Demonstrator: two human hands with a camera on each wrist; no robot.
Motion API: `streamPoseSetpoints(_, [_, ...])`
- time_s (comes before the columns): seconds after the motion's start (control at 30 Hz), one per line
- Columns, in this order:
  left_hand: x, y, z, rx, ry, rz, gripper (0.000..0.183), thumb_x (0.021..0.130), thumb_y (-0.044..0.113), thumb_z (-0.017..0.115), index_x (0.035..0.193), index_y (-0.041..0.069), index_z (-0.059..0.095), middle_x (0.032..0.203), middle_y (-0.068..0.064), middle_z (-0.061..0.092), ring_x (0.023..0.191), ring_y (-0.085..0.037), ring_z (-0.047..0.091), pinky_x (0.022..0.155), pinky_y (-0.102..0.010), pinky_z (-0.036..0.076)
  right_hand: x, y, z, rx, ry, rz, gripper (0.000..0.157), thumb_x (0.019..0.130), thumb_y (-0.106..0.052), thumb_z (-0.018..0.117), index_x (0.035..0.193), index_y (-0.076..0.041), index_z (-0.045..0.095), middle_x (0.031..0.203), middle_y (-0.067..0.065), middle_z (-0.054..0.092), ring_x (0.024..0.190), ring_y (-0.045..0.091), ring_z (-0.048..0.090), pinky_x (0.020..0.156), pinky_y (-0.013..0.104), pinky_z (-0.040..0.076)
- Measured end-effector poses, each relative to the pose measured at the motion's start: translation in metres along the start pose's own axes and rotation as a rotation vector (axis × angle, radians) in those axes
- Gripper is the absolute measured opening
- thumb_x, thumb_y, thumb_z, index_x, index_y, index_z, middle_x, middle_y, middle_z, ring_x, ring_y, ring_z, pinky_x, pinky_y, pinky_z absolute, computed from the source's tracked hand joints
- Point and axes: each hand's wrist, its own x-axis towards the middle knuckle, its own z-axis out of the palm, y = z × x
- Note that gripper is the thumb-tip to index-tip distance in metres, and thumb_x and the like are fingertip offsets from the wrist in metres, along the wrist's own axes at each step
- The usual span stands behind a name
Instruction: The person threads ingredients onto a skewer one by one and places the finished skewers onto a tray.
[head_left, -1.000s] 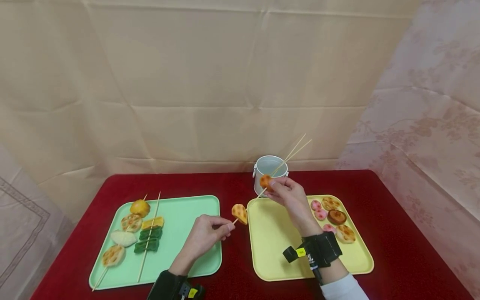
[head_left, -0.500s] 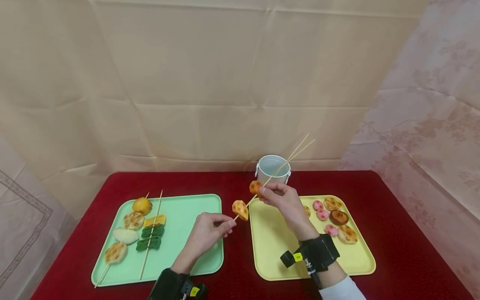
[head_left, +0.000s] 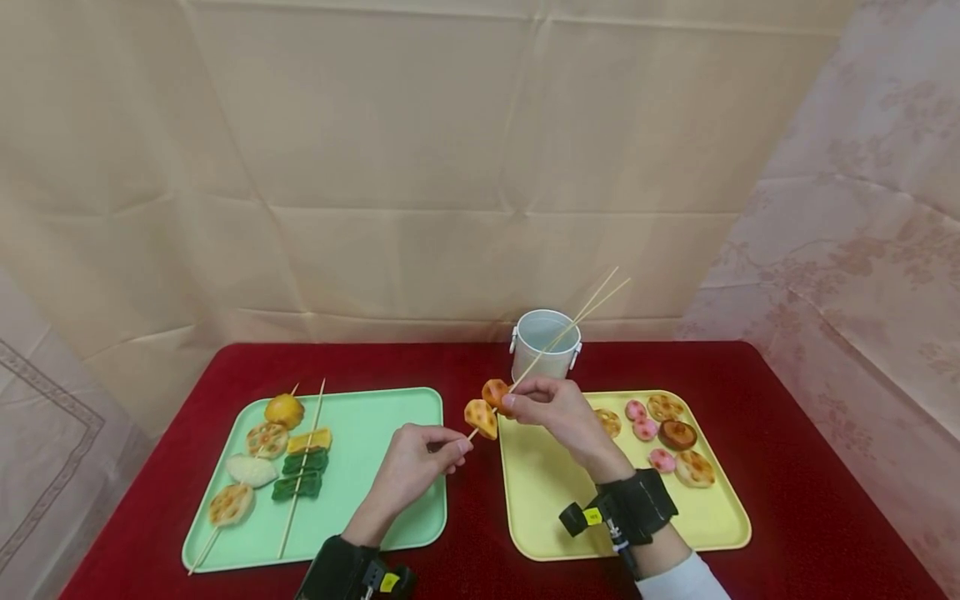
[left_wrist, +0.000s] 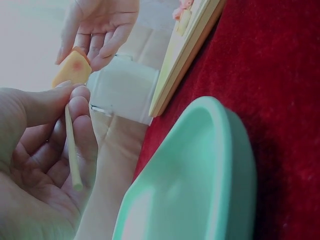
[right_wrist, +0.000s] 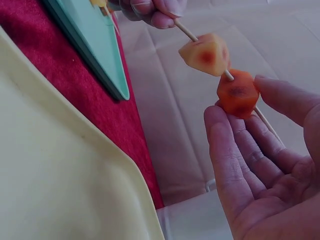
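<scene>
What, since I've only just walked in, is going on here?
A person's left hand pinches a skewer near one end. Threaded on it are a yellow piece and, next to that, an orange piece held by the right hand. Two loaded skewers lie on the green tray; loose pieces lie on the yellow tray.

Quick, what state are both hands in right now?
Left hand: closed, pinching the skewer near the yellow piece.
Right hand: closed, holding the orange piece threaded on the same skewer.
</scene>
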Motion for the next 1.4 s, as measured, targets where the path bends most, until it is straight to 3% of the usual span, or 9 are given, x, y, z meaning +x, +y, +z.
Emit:
streamPoseSetpoints(0.23, [0.000,0.000,-0.001,0.015,0.010,-0.009,0.018,0.087,0.024,0.071,0.090,0.007,0.077,0.068,0.004,0.067,0.060,-0.011,0.063,0.058,-0.026,0.053,-0.001,-0.007,-0.017,-0.074,0.052,-0.041,0.045,0.088,-0.033,0.069,0.114,0.004,0.066,0.101,0.016,0.070,0.088,0.026,0.068,0.078,0.033,0.055])
streamPoseSetpoints(0.4, [0.000,-0.002,-0.007,0.006,0.029,-0.030,0.021,0.087,0.026,0.071,0.090,0.006,0.077,0.070,0.000,0.068,0.063,-0.014,0.064,0.058,-0.027,0.053,-0.005,-0.014,-0.050,-0.268,0.106,-0.066,0.039,0.090,-0.033,0.066,0.112,0.001,0.068,0.098,0.018,0.070,0.087,0.036,0.065,0.076,0.037,0.055])
streamPoseSetpoints(0.5, [-0.001,-0.003,-0.010,0.005,0.042,-0.034,0.023,0.087,0.027,0.071,0.091,0.005,0.077,0.071,-0.003,0.069,0.064,-0.015,0.065,0.058,-0.026,0.052,-0.010,-0.017,-0.069,-0.439,0.141,-0.019,0.037,0.091,-0.037,0.065,0.111,-0.006,0.068,0.096,0.013,0.070,0.084,0.032,0.064,0.074,0.041,0.054])
streamPoseSetpoints(0.7, [-0.001,-0.005,-0.013,0.011,0.073,-0.055,0.016,0.086,0.021,0.072,0.088,0.007,0.077,0.070,-0.002,0.069,0.062,-0.011,0.063,0.056,-0.024,0.048,-0.018,-0.017,-0.092,-0.713,0.144,0.108,0.039,0.090,-0.042,0.062,0.111,-0.009,0.069,0.099,0.008,0.067,0.079,0.023,0.057,0.060,0.032,0.051])
streamPoseSetpoints(0.77, [0.000,-0.005,-0.013,0.019,0.083,-0.048,0.014,0.086,0.021,0.072,0.087,0.008,0.077,0.068,-0.001,0.068,0.061,-0.010,0.062,0.055,-0.023,0.047,-0.020,-0.017,-0.094,-0.771,0.137,0.143,0.037,0.089,-0.039,0.064,0.109,-0.009,0.070,0.098,0.008,0.067,0.077,0.022,0.056,0.060,0.033,0.049])
streamPoseSetpoints(1.0, [0.001,-0.008,-0.015,0.024,0.095,-0.021,0.016,0.086,0.019,0.072,0.086,0.004,0.077,0.066,-0.002,0.067,0.059,-0.010,0.060,0.052,-0.022,0.043,-0.017,-0.006,-0.088,-0.943,0.089,0.178,0.035,0.084,-0.026,0.068,0.110,-0.003,0.068,0.099,0.011,0.066,0.086,0.027,0.056,0.080,0.046,0.048])
streamPoseSetpoints(1.1, [0.001,-0.008,-0.016,0.018,0.093,-0.026,0.016,0.086,0.019,0.072,0.086,0.004,0.077,0.066,-0.003,0.067,0.059,-0.010,0.061,0.052,-0.022,0.044,-0.015,-0.001,-0.082,-1.031,0.073,0.166,0.034,0.078,-0.020,0.067,0.106,-0.001,0.067,0.093,0.012,0.063,0.081,0.027,0.054,0.075,0.045,0.047])
streamPoseSetpoints(1.27, [0.002,-0.006,-0.016,0.005,0.099,-0.025,0.013,0.086,0.019,0.072,0.086,0.007,0.077,0.067,-0.003,0.068,0.059,-0.010,0.062,0.053,-0.023,0.046,-0.015,0.004,-0.075,-1.163,0.068,0.173,0.018,0.074,-0.016,0.068,0.089,-0.007,0.063,0.078,0.008,0.055,0.070,0.025,0.050,0.059,0.040,0.042])
streamPoseSetpoints(1.4, [0.001,-0.007,-0.017,-0.013,0.095,-0.015,0.017,0.085,0.022,0.072,0.087,0.006,0.077,0.068,-0.004,0.068,0.060,-0.011,0.063,0.055,-0.024,0.048,-0.016,0.012,-0.069,-1.179,0.066,0.188,0.025,0.076,-0.014,0.070,0.096,-0.004,0.059,0.083,0.013,0.053,0.070,0.029,0.050,0.060,0.044,0.044])
